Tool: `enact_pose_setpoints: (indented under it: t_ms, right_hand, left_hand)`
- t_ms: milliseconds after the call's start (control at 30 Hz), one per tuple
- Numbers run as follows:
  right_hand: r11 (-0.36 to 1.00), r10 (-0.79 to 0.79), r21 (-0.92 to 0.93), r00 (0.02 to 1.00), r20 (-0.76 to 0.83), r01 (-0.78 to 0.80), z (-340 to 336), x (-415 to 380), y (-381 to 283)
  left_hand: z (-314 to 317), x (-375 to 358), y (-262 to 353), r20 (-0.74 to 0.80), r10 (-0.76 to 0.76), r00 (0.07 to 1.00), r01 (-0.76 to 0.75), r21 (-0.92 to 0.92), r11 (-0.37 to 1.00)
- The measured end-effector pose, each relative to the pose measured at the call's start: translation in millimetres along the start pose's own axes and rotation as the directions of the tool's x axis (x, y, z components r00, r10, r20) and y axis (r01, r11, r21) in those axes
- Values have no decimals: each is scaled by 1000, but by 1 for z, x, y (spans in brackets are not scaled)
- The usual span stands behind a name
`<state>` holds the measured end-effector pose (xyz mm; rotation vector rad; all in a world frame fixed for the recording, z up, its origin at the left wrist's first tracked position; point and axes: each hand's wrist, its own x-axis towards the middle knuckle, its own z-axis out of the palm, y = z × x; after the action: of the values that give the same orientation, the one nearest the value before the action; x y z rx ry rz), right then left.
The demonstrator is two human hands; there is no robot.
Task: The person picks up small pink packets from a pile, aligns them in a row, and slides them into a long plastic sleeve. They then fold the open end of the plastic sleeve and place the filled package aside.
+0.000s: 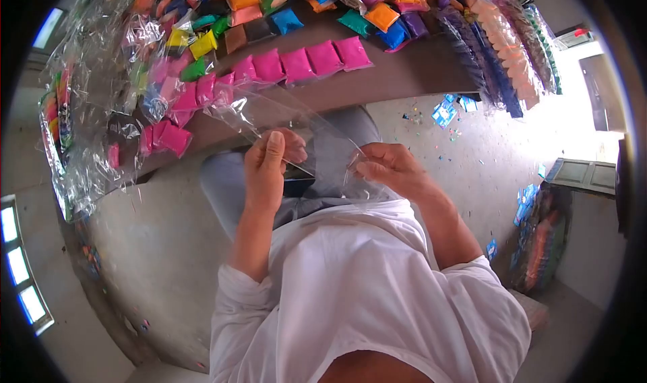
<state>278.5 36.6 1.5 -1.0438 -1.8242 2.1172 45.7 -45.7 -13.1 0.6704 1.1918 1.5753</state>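
1. Head view: the left hand (pixel 266 170) and the right hand (pixel 391 169) are raised in front of the person's chest, a little apart from each other, and both pinch the same clear plastic bag (pixel 296 123).
2. The left hand's thumb lies flat on the bag's near edge, fingers curled behind it; the right hand grips the opposite edge between thumb and fingertips (the bag looks empty and stretched between them).
3. The bag hangs over the person's lap, just in front of the wooden table (pixel 404 73).
4. On the table, a row of pink powder packets (pixel 310 61) lies nearest the hands, with more pink ones to the left.
5. Behind them sit packets in yellow, green, orange, blue and purple.
6. A heap of clear plastic sleeves (pixel 101 113) covers the table's left end.
7. Scraps of blue paper (pixel 445 113) lie on the concrete floor to the right.
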Motion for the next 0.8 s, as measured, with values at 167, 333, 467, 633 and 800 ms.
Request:
enact_pose_setpoints:
  t_ms: [167,333,467,633,800]
  right_hand:
    - [916,-228,297,959,-169,270,15,-6,-6]
    - [930,-244,220,942,-232,295,4,-4,-5]
    - [906,-277,222,902,-330,360,2,-5,-15]
    - [798,-214,475,911,-353,371,-5,-6,-20]
    - [839,-381,146,756,-533,525,8,-8,-42]
  left_hand:
    - [-9,12,9,-175,-10,984,-47,-318,947]
    - [-10,8,12,-104,-14,994,-19,-307,951]
    - [-9,2,11,-56,-25,998,6,-317,949]
    - [0,-1,15,-41,-25,999,12,-285,958]
    - [-10,4,10,-13,-13,1000,7,-386,922]
